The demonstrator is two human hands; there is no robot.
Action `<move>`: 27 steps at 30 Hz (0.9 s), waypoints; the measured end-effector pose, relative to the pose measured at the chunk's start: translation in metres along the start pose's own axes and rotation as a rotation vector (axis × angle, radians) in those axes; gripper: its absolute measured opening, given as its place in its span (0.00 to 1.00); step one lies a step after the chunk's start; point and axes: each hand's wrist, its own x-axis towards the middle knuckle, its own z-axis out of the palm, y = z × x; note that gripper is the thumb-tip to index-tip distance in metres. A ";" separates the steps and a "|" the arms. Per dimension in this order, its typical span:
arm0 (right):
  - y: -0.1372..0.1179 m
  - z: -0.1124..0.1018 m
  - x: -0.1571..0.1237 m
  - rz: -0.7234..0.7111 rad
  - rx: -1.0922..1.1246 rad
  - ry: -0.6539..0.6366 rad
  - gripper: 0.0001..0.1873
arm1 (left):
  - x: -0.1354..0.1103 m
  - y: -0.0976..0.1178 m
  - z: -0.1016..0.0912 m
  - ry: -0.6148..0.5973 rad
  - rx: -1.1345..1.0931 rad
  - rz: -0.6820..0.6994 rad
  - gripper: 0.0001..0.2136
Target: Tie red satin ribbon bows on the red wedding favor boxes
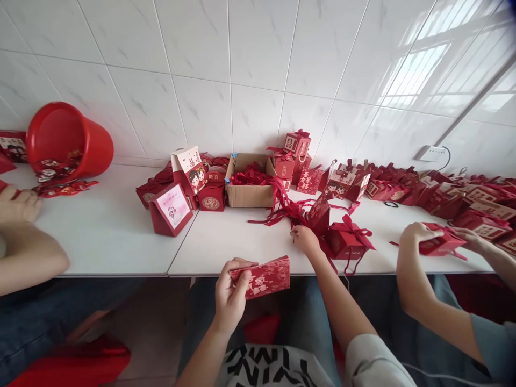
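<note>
At the surface's (226,236) near edge, head view: left hand (231,290), fingers closed around folded red card (269,278); right hand (305,239) curled beside heaped ribbons (291,210), hold unclear; pulling 1 strand could, through tangling, drag the bowed box (347,241).

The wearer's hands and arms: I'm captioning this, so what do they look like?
The left hand and right hand are ungloved, with bare wrists and forearms. A pale grey sleeve shows on the right side only.
</note>
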 end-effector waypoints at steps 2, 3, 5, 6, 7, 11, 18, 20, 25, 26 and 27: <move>-0.003 -0.002 -0.008 -0.018 0.095 0.079 0.10 | -0.013 0.000 -0.004 -0.009 -0.082 -0.023 0.08; -0.004 -0.003 -0.010 -0.028 0.148 0.127 0.09 | -0.019 -0.001 -0.006 -0.014 -0.110 -0.041 0.08; -0.006 -0.005 -0.010 -0.047 0.257 0.231 0.10 | -0.032 -0.007 -0.012 -0.018 -0.141 -0.089 0.07; -0.007 -0.007 -0.008 -0.057 0.310 0.276 0.11 | -0.037 -0.010 -0.015 -0.021 -0.147 -0.118 0.08; -0.008 -0.009 -0.005 -0.066 0.361 0.313 0.12 | -0.042 -0.013 -0.018 -0.026 -0.147 -0.149 0.08; -0.009 -0.017 0.011 -0.079 0.571 0.358 0.17 | -0.049 -0.020 -0.024 -0.042 -0.138 -0.224 0.09; 0.004 -0.029 0.004 0.023 0.842 0.332 0.21 | -0.049 -0.015 -0.010 -0.125 -0.161 -0.285 0.08; 0.010 -0.031 0.001 0.047 0.870 0.325 0.21 | -0.052 -0.014 -0.002 -0.145 -0.165 -0.280 0.09; 0.019 -0.030 -0.007 0.035 0.918 0.336 0.24 | -0.069 -0.010 0.011 -0.166 -0.151 -0.365 0.10; 0.020 -0.029 -0.009 0.029 0.928 0.332 0.26 | -0.073 -0.009 0.011 -0.172 -0.149 -0.388 0.10; 0.022 -0.029 -0.011 0.025 0.937 0.323 0.27 | -0.076 -0.009 0.012 -0.175 -0.150 -0.408 0.10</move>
